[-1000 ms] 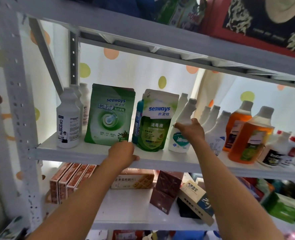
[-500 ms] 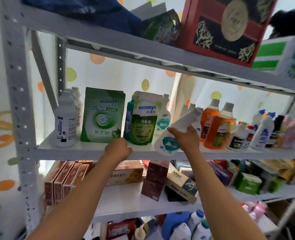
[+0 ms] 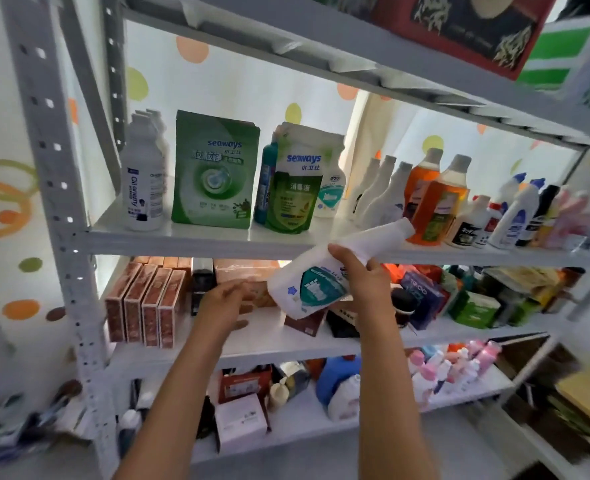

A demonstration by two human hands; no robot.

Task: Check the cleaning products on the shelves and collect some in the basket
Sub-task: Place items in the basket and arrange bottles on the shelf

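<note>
Head view looks up at a white metal shelving unit (image 3: 196, 239) stocked with cleaning products. Of the two hands, the right hand (image 3: 359, 271) grips a white plastic bottle with a teal label (image 3: 321, 282), fingers and thumb wrapped around its middle. This bottle is off the shelf and held tilted in the air, base down to the left and white cap up to the right, in front of the edge of the shelf with the cleaning products and just above the one below. The left hand (image 3: 222, 301) is empty, fingers loosely spread, raised in front of the lower shelf just left of the bottle's base and not touching it.

On the product shelf stand, from the left, a white cylindrical bottle with dark lettering (image 3: 143, 192), a green "seaways" stand-up pouch (image 3: 214, 174), a slim blue bottle (image 3: 264, 183) partly behind a white and green "seaways" refill pouch (image 3: 298, 181), a row of white angled-neck bottles (image 3: 380, 194), two orange liquid bottles with white caps (image 3: 435, 199), and smaller white bottles with blue caps (image 3: 518, 209) farther right.

Below, a row of reddish-brown boxes (image 3: 146, 304) stands upright at the left of the lower shelf. No basket shows in this view.
</note>
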